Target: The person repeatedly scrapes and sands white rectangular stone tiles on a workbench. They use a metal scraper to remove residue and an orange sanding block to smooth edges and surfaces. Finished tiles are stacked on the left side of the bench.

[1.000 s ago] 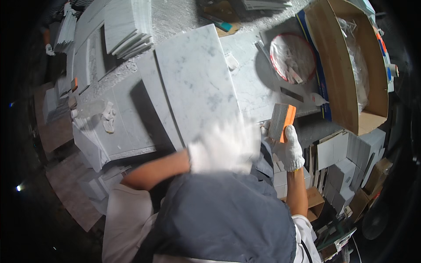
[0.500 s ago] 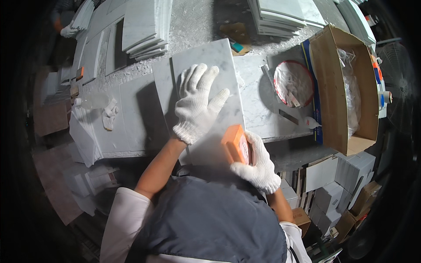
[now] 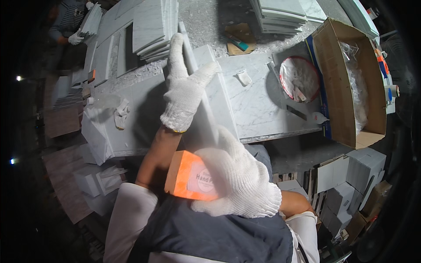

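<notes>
My left hand (image 3: pixel 182 94), in a white knit glove, grips a white marble tile (image 3: pixel 208 115) tipped up on edge, fingers along one side and thumb on the other. Beneath and to the right of it another marble tile (image 3: pixel 224 115) lies flat on the table. In my gloved right hand (image 3: pixel 245 179) is an orange sanding block (image 3: pixel 180 175), held close to my body, near the tile's near end. That hand and the tile's lower part are slightly blurred.
Stacks of marble tiles (image 3: pixel 149 26) stand at the far side. To the right sit a red-rimmed round container (image 3: pixel 287 65) and an open cardboard box (image 3: pixel 340 94) holding clear plastic. A plastic bottle (image 3: pixel 105 101) lies left. Another person's gloved hand (image 3: pixel 75 38) touches tiles at far left.
The tile that lay flat under my left palm is now tipped on edge in that hand. My right hand has brought the sanding block nearer my body and leftward.
</notes>
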The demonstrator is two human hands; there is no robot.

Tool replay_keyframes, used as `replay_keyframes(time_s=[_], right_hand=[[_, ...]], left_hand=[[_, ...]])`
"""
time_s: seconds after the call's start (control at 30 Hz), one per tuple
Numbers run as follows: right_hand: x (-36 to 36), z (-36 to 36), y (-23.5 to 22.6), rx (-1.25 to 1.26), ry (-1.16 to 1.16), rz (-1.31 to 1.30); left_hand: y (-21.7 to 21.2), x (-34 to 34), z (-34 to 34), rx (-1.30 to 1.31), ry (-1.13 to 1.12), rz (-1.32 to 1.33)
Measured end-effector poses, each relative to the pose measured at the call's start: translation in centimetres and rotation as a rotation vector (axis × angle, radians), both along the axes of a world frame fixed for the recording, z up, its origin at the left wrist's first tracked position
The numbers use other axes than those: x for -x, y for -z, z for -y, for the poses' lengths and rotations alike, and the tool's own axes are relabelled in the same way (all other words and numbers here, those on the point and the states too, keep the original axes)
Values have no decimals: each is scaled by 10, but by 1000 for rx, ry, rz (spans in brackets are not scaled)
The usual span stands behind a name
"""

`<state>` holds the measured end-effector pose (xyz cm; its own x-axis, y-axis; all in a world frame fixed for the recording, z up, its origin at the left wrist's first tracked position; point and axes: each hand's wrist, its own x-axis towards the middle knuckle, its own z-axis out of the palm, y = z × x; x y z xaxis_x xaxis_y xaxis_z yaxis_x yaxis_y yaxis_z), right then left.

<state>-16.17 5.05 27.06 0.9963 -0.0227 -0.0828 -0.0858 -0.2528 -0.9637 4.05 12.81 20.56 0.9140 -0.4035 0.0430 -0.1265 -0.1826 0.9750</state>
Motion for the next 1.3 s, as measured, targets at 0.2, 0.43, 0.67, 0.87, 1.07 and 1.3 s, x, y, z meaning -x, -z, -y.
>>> replay_keyframes(time_s=[0.2, 0.43, 0.67, 0.87, 1.07, 1.3], right_hand=[[-2, -3, 4, -157, -105, 99], [10, 22, 46, -1088, -192, -207], [-1, -9, 106, -245, -6, -63], [-55, -40, 79, 76, -90, -7], [-78, -33, 49, 106, -45, 16], [-89, -42, 72, 151, 125, 109]], left_hand=[[-19, 0, -16, 64, -68, -66], [-28, -11, -33, -1, -120, -120], [-29, -24, -70, 31, -146, -139], [-24, -39, -87, -65, -172, -226], [-25, -42, -93, -141, -123, -182], [-27, -41, -94, -145, -222, -336]])
